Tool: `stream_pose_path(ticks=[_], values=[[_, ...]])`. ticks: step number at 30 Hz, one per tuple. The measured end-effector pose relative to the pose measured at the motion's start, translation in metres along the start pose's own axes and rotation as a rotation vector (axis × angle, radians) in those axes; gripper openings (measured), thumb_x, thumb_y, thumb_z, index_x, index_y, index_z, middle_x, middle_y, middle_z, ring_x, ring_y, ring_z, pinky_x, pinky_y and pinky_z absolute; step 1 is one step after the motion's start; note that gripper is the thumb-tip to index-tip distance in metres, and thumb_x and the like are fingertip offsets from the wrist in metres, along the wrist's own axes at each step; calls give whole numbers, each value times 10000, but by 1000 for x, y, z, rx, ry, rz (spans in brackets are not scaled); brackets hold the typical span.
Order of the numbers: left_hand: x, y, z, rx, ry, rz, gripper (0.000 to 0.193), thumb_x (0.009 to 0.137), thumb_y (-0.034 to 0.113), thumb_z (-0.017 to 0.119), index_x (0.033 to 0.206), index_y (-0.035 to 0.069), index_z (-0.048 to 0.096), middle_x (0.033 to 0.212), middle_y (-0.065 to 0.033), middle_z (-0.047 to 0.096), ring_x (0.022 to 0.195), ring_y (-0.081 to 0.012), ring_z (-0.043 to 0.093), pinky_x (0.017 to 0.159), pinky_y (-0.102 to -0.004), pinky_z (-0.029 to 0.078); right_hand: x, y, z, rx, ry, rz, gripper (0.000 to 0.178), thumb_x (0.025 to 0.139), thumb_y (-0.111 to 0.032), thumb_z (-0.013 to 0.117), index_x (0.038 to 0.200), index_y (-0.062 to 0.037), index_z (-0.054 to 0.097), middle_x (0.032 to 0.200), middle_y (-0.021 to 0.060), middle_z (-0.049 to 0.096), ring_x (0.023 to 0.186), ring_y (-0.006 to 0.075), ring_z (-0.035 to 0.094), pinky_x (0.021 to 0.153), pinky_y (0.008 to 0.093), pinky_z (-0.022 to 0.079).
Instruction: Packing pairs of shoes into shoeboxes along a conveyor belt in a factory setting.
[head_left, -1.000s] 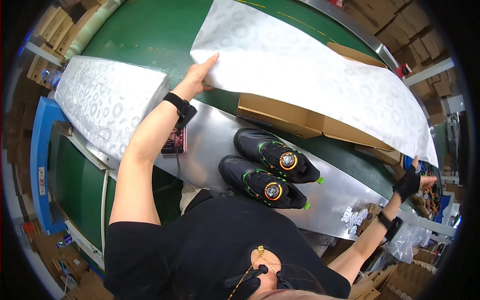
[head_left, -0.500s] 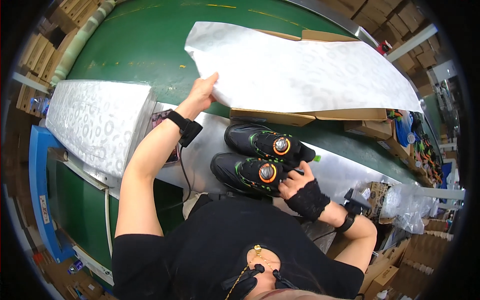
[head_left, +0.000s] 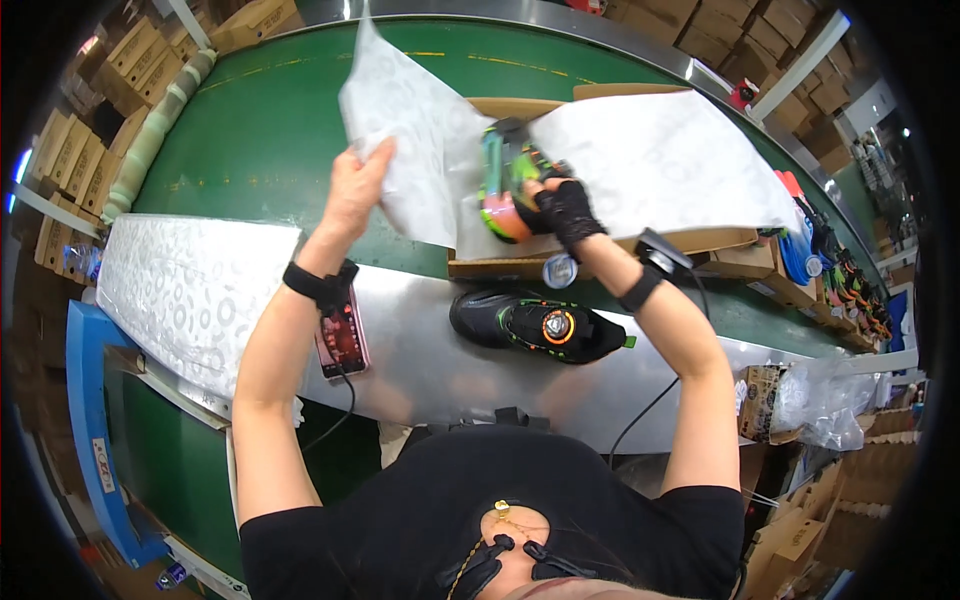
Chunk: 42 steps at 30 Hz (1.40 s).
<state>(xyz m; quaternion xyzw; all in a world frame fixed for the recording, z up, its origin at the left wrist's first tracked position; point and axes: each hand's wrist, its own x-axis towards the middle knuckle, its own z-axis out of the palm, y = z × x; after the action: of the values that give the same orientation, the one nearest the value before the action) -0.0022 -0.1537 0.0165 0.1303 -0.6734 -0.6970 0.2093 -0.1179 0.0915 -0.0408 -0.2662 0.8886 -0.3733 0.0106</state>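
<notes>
My left hand is closed on the left part of a sheet of patterned white tissue paper and holds that end raised. The rest of the sheet lies over an open cardboard shoebox. My right hand, in a black fingerless glove, grips a shoe over the paper in the box. That shoe is tilted, its green and orange sole showing, a little blurred. The other black shoe, with an orange-ringed dial, stands on the metal ledge nearer me. A round tag hangs below my right wrist.
A stack of patterned tissue paper lies at the left, beside a phone. The green conveyor belt runs behind. More shoes fill boxes at the right, near clear plastic bags. A blue frame stands far left.
My right hand has lifted one shoe off the metal ledge and carried it forward onto the paper in the box. My left hand has moved left, pulling up the paper's end.
</notes>
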Motion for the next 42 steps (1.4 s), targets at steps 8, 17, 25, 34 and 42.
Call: stream_pose_path(ticks=[8,17,25,34,42], values=[[24,-18,93,338,-498,-140,585,808,474,536,1148,5,458,1002,-139,553,896,-164,522,711,-278,438,-25,-64,-2,33,-510,-190,213,778,-177,520,893,-2,562,804,202,583,807,319,574,713,357,456],[26,-73,106,1566,-1100,63,538,777,508,481,1054,54,559,1089,-149,521,1103,-321,412,899,-604,223,-133,-27,-108,45,-50,-376,80,694,-53,612,720,-38,538,691,84,576,671,242,566,619,307,449],[-63,-20,119,662,-598,356,380,715,316,645,905,-3,558,862,-165,567,829,-328,539,730,-382,438,-186,-3,-73,-583,-180,-585,164,579,-138,644,727,-76,613,714,42,571,843,209,537,841,596,285],[-166,-6,79,668,-739,353,809,525,323,796,1107,-54,381,1113,-209,436,1050,-353,430,894,-388,345,-152,-92,-113,-411,-357,-798,176,478,-100,660,636,-79,585,580,15,503,786,186,517,833,535,303],[-161,18,57,245,-521,245,693,555,237,786,1107,-26,461,999,-132,534,933,-215,532,817,-296,419,-117,-143,-124,-306,-307,-943,209,468,-139,666,637,-79,560,586,5,475,735,185,506,797,510,329]])
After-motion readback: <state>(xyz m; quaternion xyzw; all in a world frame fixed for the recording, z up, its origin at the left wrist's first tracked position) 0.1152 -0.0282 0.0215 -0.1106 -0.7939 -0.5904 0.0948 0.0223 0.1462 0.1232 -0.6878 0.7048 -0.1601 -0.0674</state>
